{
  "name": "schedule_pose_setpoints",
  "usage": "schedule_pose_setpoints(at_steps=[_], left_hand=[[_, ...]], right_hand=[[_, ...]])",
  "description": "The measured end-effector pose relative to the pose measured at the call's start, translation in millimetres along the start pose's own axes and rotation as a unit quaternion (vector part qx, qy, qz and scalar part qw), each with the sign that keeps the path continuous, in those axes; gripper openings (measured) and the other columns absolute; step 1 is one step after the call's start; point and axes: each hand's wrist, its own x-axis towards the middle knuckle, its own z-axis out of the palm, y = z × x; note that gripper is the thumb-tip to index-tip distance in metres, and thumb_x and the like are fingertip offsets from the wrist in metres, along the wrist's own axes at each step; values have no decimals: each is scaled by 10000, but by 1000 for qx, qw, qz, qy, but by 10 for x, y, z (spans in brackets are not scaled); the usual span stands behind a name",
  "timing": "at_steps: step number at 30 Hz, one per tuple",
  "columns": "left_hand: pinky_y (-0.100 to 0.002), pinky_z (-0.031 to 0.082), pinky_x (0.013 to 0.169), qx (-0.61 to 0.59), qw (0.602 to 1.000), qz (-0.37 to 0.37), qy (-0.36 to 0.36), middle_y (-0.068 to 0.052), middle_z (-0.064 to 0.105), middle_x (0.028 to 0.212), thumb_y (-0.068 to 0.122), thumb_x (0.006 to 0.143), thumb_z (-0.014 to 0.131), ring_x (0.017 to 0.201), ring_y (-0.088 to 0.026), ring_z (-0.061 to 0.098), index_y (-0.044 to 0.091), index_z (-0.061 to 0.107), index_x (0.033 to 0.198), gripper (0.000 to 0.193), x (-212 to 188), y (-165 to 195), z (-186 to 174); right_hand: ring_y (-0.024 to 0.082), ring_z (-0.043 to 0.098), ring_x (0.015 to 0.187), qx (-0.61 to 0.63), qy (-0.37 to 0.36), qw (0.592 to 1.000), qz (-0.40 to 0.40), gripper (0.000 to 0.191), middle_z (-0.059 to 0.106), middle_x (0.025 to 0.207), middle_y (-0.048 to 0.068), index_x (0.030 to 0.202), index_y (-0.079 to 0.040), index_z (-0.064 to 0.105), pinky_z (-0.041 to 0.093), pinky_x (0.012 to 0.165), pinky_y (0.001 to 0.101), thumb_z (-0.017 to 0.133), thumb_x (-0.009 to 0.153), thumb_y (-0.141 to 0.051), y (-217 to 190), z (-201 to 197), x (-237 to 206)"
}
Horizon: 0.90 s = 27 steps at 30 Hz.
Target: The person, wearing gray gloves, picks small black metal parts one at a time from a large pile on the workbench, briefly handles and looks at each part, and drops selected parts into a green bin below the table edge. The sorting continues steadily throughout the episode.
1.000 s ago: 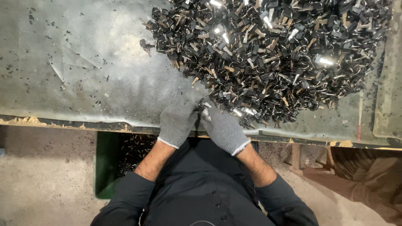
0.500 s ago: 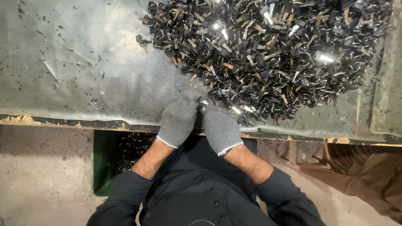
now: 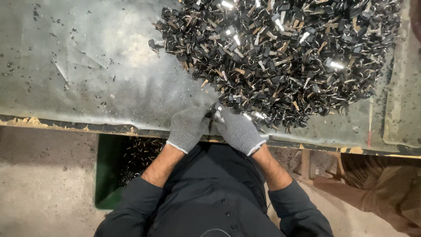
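Metal parts pile point(image 3: 280, 57) crowds hands' small piece point(image 3: 215, 112).

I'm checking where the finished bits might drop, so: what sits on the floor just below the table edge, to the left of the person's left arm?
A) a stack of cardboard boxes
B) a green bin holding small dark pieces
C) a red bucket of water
B: a green bin with small dark pieces inside stands under the table edge, beside the left hand.

Two gloved hands point(image 3: 215, 127), one heap point(image 3: 280, 57)

Green bin point(image 3: 107, 175) under metal table point(image 3: 87, 87)
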Motion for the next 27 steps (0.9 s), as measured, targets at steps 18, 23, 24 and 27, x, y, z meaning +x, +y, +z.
schedule_pose_setpoints(at_steps=[18,23,24,27], left_hand=[[-468,549,688,14,996,84,-12,-124,669,850,88,871,668,790,-332,691,79,652,941,72,139,54,2],[-483,544,686,-26,999,38,-3,-116,693,864,119,807,727,792,-346,690,103,681,968,168,102,16,11],[-482,545,692,-18,999,25,14,-118,694,879,113,827,728,789,-347,687,100,678,989,170,82,34,54],[-488,535,669,-8,999,1,31,-124,698,846,128,790,740,751,-352,685,115,708,1015,228,37,80,130]], right_hand=[[396,732,752,-53,93,993,46,162,713,808,223,1058,18,580,582,628,495,593,924,-72,-268,76,-128],[363,740,729,-97,120,988,19,143,712,801,208,1050,0,597,591,611,454,589,921,-61,-204,206,-149],[361,740,721,-118,126,984,30,155,709,812,206,1045,5,598,593,604,449,593,907,-65,-197,243,-145],[367,733,703,-106,157,981,30,160,699,836,220,1027,10,601,591,567,438,606,909,-98,-173,282,-115]])
